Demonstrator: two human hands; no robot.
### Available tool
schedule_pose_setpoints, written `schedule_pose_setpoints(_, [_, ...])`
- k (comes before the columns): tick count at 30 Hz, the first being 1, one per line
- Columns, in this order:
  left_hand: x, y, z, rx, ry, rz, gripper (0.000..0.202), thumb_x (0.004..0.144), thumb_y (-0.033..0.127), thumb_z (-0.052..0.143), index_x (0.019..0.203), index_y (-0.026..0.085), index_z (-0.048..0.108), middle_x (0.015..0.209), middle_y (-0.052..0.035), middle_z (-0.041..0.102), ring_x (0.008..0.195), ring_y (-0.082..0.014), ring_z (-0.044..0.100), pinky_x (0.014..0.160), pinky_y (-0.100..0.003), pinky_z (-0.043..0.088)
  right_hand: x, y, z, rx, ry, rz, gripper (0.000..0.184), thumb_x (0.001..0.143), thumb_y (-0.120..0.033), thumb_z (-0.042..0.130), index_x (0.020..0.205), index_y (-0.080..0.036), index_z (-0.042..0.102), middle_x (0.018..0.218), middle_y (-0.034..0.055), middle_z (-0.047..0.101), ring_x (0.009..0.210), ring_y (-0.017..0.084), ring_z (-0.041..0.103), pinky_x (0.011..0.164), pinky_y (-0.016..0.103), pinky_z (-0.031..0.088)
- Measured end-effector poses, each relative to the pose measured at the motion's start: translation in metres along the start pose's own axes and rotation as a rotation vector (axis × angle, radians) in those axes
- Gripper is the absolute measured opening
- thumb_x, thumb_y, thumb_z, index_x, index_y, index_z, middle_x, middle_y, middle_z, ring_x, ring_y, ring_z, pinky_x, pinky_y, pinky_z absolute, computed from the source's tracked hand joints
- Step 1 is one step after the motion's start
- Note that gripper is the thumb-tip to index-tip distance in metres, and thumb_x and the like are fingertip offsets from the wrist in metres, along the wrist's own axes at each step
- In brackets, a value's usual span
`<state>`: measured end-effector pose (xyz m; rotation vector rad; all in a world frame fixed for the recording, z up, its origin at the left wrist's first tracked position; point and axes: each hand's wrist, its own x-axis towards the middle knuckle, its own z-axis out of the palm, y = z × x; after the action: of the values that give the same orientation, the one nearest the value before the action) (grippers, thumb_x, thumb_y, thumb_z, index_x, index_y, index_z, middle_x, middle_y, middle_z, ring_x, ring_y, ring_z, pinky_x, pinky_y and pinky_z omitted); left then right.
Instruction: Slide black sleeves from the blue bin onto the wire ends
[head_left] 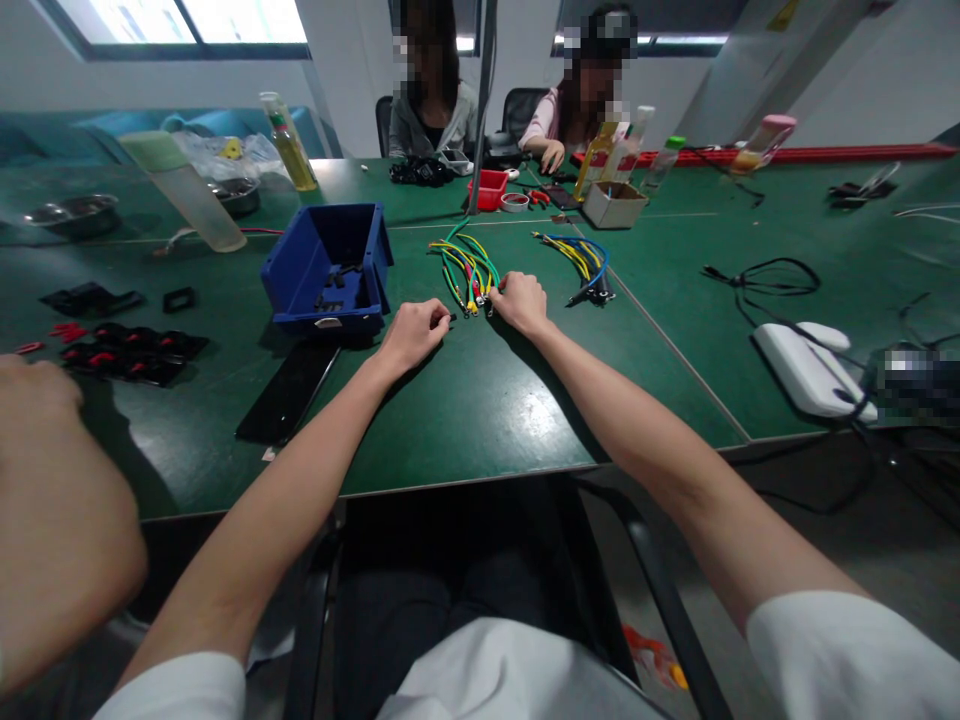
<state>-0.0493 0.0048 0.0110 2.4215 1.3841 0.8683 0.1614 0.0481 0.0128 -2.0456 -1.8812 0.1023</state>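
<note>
Both my arms reach out over a green table [480, 400]. My left hand [414, 331] is closed in a pinch on a small black part at its fingertips. My right hand [520, 301] is closed on the near ends of a bundle of yellow and green wires [465, 265], which fans away from me. The two hands lie close together, a few centimetres apart, just right of a blue plastic bin [330, 268] holding small black parts.
A second wire bundle [581, 260] lies right of my hand. A black phone [289, 392] lies by the bin, black and red parts [127, 352] at left. A white power strip [810, 365] lies right. Two people sit across; another person's arm [52, 520] is at near left.
</note>
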Motion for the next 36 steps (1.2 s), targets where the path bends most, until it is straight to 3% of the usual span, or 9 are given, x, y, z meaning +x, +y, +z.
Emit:
schedule_pose_setpoints(9, [0.0008, -0.0025, 0.0018, 0.077, -0.052, 0.063, 0.017, 0.084, 0.028, 0.055, 0.086, 0.016, 0.067, 0.083, -0.0063, 0.07, 0.075, -0.0171, 0.061, 0.073, -0.03, 0.048, 0.0004, 0.0005, -0.0017, 0.021, 0.011, 0.012, 0.039, 0.09, -0.038, 0.045, 0.118, -0.016, 0.061, 0.114, 0.0183, 0.066, 0.109, 0.033, 0.061, 0.088, 0.041, 0.046])
schedule_pose_setpoints(16, [0.001, -0.0015, 0.0007, 0.114, -0.101, 0.089, 0.017, 0.081, 0.031, 0.059, 0.086, 0.017, 0.068, 0.086, -0.0065, 0.068, 0.081, -0.0193, 0.061, 0.077, -0.033, 0.047, -0.0001, -0.0019, -0.0026, -0.019, -0.009, 0.02, 0.04, 0.094, -0.04, 0.037, 0.11, -0.016, 0.065, 0.111, 0.0198, 0.066, 0.105, 0.034, 0.063, 0.086, 0.043, 0.048])
schedule_pose_setpoints(26, [0.001, -0.0035, 0.0007, 0.102, -0.15, 0.102, 0.02, 0.085, 0.028, 0.057, 0.096, 0.017, 0.071, 0.095, -0.0072, 0.069, 0.087, -0.0188, 0.062, 0.081, -0.032, 0.048, -0.0015, -0.0034, -0.0036, 0.003, -0.005, 0.047, 0.034, 0.089, -0.031, 0.043, 0.107, -0.014, 0.066, 0.112, 0.0203, 0.066, 0.105, 0.035, 0.063, 0.085, 0.043, 0.048])
schedule_pose_setpoints(36, [0.0012, -0.0042, 0.0012, 0.057, -0.16, 0.095, 0.021, 0.085, 0.022, 0.059, 0.1, 0.02, 0.073, 0.1, -0.0076, 0.067, 0.09, -0.0185, 0.062, 0.083, -0.032, 0.049, 0.0026, -0.0012, -0.0008, -0.005, -0.02, 0.061, 0.036, 0.089, -0.037, 0.044, 0.109, -0.014, 0.064, 0.114, 0.0203, 0.065, 0.107, 0.035, 0.063, 0.086, 0.043, 0.048])
